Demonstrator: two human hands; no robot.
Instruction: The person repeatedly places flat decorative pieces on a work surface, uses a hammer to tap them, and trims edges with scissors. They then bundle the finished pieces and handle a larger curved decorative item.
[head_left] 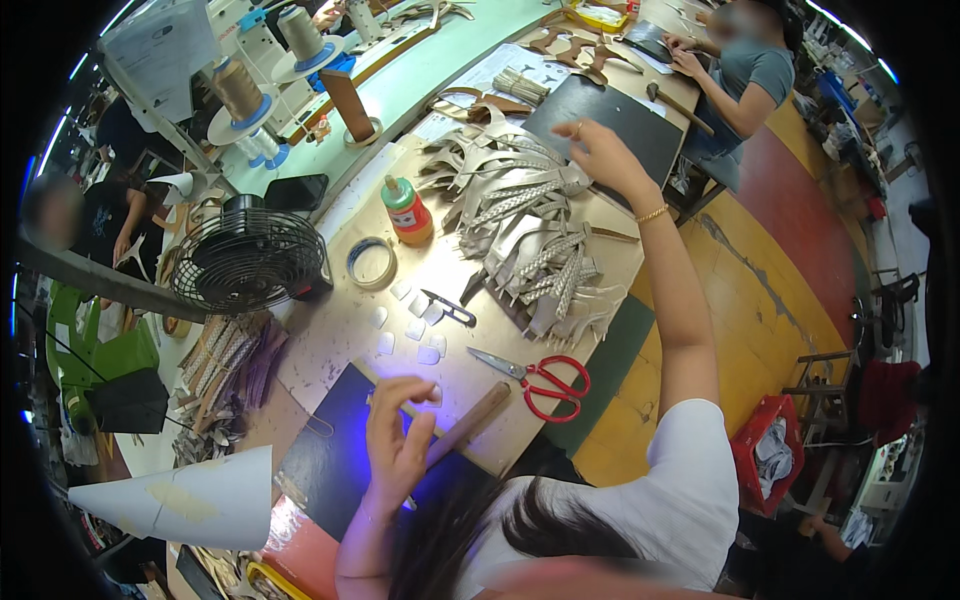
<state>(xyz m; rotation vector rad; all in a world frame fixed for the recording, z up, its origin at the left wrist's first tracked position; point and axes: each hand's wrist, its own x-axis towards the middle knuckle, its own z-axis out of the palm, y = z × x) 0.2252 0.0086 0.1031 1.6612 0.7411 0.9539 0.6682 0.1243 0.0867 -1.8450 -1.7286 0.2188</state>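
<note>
My right hand (607,158) is raised over the far right side of a heap of pale metallic, partly woven strap pieces (530,225). Its fingers are spread, and nothing shows in them. Closer to me, my left hand (400,432) hovers above a dark board (330,455) under bluish light. Its fingers are bent but apart, with no held thing visible. Beside it lies a wooden handle (470,425), its other end hidden by the hand. Several small whitish pieces (415,328) are scattered beyond, near black thread snips (450,308). Red-handled scissors (545,385) rest partly open to the right.
A tape roll (372,262) and an orange-red bottle with a green top (407,215) stand left of the heap. Further left is a black fan (248,258). A white cone (180,500) juts in at lower left. A co-worker (745,85) sits far right, near a hammer (680,110).
</note>
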